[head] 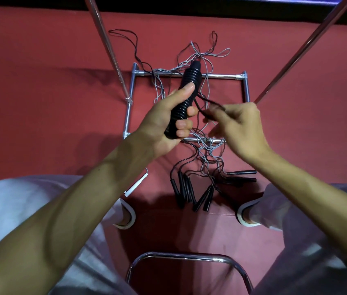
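Note:
My left hand [164,122] grips a black ribbed corrugated tube [189,81], thumb along its side, the tube slanting up and away. Thin wires come out of its far end and side. My right hand [238,126] pinches a thin black wire [205,102] that runs from the side of the tube; the fingertips are blurred. Below the hands, a bundle of grey and black wires [208,150] crosses a metal rail and ends in several black connectors [191,192] lying on the red floor.
A rectangular metal frame [221,76] lies on the red floor [40,103] under the hands, with two slanted metal poles [113,54] rising from it. My knees in light trousers, my sandalled feet and a chrome chair bar [181,257] fill the bottom.

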The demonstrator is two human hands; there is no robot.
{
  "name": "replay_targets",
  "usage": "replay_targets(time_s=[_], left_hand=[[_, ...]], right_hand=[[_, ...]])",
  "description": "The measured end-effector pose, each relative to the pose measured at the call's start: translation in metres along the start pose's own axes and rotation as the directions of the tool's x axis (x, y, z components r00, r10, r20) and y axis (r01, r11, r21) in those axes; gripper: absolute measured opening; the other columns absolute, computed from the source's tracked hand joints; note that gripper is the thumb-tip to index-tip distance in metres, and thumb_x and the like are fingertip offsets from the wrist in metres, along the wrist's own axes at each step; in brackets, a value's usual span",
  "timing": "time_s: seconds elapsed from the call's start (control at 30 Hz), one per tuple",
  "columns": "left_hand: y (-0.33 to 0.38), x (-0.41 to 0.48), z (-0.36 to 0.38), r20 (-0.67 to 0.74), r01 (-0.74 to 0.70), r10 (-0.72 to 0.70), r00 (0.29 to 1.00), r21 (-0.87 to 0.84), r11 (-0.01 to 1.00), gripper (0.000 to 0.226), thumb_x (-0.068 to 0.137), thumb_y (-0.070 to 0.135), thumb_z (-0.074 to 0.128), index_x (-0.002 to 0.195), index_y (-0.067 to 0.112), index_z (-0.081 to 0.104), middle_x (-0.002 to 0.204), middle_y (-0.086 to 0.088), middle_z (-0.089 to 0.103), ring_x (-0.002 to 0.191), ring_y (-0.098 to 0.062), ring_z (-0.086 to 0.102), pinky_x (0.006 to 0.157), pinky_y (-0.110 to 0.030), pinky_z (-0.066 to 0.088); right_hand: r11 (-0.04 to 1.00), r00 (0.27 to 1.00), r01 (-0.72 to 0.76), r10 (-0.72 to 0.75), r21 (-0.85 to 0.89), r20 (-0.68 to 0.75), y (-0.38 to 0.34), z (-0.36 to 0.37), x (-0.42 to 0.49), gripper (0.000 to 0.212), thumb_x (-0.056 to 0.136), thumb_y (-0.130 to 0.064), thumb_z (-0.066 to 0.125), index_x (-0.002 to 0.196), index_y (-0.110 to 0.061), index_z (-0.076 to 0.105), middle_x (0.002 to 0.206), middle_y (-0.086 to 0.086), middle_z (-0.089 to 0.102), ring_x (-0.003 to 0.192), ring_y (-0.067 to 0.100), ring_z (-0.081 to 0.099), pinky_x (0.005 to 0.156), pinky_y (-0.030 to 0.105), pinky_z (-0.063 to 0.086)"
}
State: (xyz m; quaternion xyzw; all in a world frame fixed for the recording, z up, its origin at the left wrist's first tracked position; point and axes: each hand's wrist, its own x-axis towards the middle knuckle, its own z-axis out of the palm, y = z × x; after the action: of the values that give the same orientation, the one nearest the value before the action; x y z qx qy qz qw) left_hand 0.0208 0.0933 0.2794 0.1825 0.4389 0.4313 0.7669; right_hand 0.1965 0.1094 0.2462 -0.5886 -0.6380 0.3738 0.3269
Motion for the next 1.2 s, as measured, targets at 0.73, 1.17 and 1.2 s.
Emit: replay_targets(time_s=[0.73,1.17,1.2], left_hand=[[-0.012,0.015,-0.001,-0.128,-0.201,0.233,0.964,0.221,0.954,0.025,0.103,0.035,0.057,0.116,0.013,0.054,0.065,-0.009,0.051,0.04,-0.018,0.043,0.04,-0.02,0.033],[-0.024,0.031,0.002,-0.299,-0.306,0.405,0.864,0.327,0.894,0.027,0.086,0.042,0.066,0.09,0.015,0.064,0.059,0.012,0.054,0.057,-0.012,0.053,0.06,-0.027,0.047],[-0.025,0.033,-0.001,-0.34,-0.281,0.387,0.857,0.322,0.904,0.027,0.086,0.043,0.068,0.086,0.016,0.063,0.06,0.01,0.056,0.057,-0.013,0.053,0.06,-0.027,0.046]], right_hand=[[0.989,0.985,0.143,-0.139,0.038,-0.107,-0.017,0.01,-0.032,0.033,0.103,-0.033,0.059,0.084,-0.015,0.078,0.074,-0.006,0.071,0.072,0.015,0.065,0.068,0.043,0.053],[0.875,0.875,0.462,-0.476,-0.145,-0.084,-0.014,0.022,-0.045,0.051,0.091,-0.045,0.074,0.114,0.001,0.073,0.122,0.009,0.071,0.108,0.025,0.065,0.086,0.044,0.055],[0.852,0.856,0.495,-0.512,-0.172,-0.074,-0.015,0.024,-0.046,0.043,0.092,-0.036,0.075,0.112,0.002,0.073,0.122,0.01,0.07,0.106,0.026,0.066,0.086,0.044,0.054]])
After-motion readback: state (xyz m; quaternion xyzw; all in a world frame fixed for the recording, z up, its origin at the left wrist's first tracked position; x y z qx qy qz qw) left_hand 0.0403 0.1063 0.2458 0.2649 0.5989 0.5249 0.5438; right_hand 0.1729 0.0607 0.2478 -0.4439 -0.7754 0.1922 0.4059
